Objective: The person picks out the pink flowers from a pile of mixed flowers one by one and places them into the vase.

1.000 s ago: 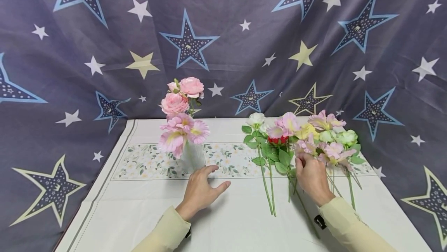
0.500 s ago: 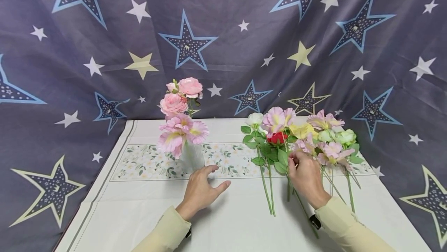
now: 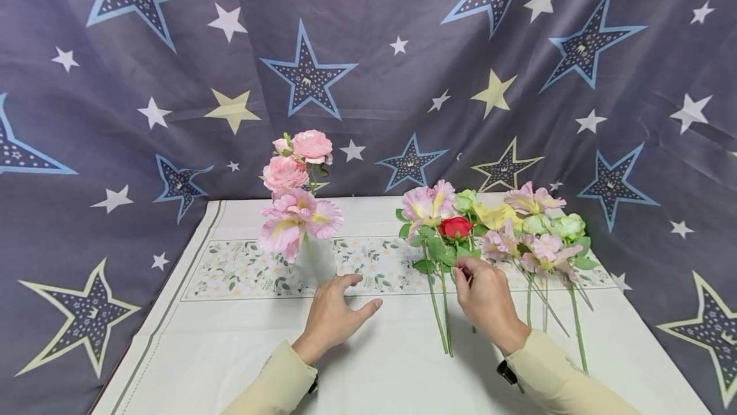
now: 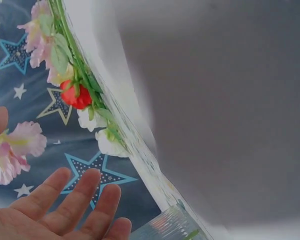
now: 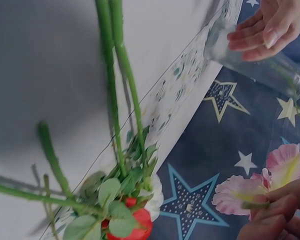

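Note:
My right hand (image 3: pixel 488 297) pinches the thin stem of a pink iris-like flower (image 3: pixel 425 205), held above the table left of the other flowers. The same iris (image 5: pixel 265 185) shows near my fingertips in the right wrist view. My left hand (image 3: pixel 334 313) is relaxed with fingers extended, just in front of the clear glass vase (image 3: pixel 318 263); from the head view I cannot tell whether it touches the glass. The vase stands upright with pink roses (image 3: pixel 286 173) and a pink iris (image 3: pixel 299 218) in it.
To the right lie a red rose (image 3: pixel 456 227), a yellow flower (image 3: pixel 499 215), green-white roses (image 3: pixel 569 226) and more pink irises (image 3: pixel 548 250), stems toward me. Two long green stems (image 3: pixel 435 303) lie left of them. A starry curtain (image 3: pixel 368 63) hangs behind the white tablecloth (image 3: pixel 230 351).
My right hand has lifted the pink iris out of the pile and moved left with it, uncovering the red rose and a green-white rose. The left hand has stayed in place.

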Demonstrator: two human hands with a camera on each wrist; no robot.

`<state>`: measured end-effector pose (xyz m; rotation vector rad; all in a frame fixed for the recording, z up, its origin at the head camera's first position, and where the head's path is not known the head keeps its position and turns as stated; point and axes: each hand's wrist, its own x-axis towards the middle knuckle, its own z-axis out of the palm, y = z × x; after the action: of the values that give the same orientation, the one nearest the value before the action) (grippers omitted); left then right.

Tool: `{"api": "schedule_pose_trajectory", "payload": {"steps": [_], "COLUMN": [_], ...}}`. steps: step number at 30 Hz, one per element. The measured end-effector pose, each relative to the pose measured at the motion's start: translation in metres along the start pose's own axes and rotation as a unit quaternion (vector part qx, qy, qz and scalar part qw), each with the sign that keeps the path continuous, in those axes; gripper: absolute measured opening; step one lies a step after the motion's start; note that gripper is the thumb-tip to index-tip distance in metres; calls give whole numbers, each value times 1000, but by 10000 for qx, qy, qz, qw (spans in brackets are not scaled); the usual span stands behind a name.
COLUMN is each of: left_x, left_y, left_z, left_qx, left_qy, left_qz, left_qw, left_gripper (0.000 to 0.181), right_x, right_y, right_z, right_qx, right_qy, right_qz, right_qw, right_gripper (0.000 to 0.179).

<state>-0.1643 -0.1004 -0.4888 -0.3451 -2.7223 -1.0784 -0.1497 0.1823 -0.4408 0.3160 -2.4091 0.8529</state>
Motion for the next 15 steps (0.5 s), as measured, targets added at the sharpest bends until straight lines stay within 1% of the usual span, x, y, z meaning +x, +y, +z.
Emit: {"api": "schedule_pose_trajectory", "payload": {"steps": [5,15], "left_x": [0,0], "left_y": [2,8], "left_z": [2,8], "left_qx": [-115,-198], "left_qy": [-38,57], "left_qz": [-84,20], "left_qw": [9999,9998], "left_gripper": [62,56], "right_x": [-2,-6], "right_y": [-7,-19], "right_z": [7,17], "right_qx": [71,134], "right_qy": [-51,-91], "right_qz": [-94,-256], "right_qw": [9999,9995], "right_gripper": [7,8]}}
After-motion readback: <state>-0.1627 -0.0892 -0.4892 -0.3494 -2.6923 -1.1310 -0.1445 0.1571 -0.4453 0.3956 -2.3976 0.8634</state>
